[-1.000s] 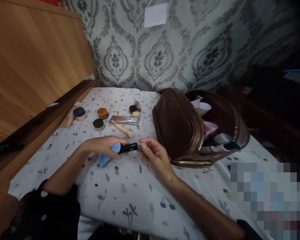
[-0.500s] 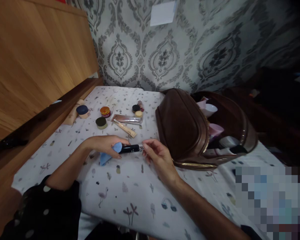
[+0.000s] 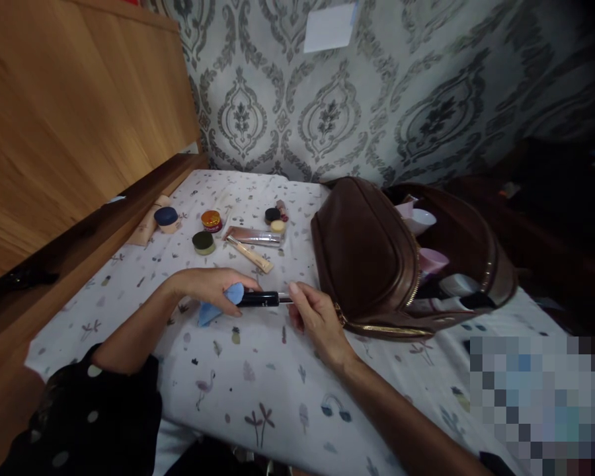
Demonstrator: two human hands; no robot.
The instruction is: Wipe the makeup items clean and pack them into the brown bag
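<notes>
My left hand (image 3: 209, 285) is closed around a light blue cloth (image 3: 218, 305), and the cloth wraps the left end of a black cosmetic tube (image 3: 258, 299). The tube lies level just above the patterned white sheet (image 3: 258, 390). My right hand (image 3: 313, 315) pinches the tube's silver right end between thumb and fingers. An open brown leather bag (image 3: 371, 254) stands right beside my right hand, with pink and white items showing inside it.
Behind my hands lie a metallic tube (image 3: 254, 237), a beige stick (image 3: 252, 256), and several small round jars (image 3: 203, 242), one with an orange lid (image 3: 211, 220) and one dark blue (image 3: 166, 217). A wooden headboard (image 3: 69, 125) runs along the left. Patterned wallpaper is behind.
The view has drifted a little, so everything sits slightly rightward. My right fingers have curled more tightly onto the tube's silver end. My left hand keeps the cloth on the tube.
</notes>
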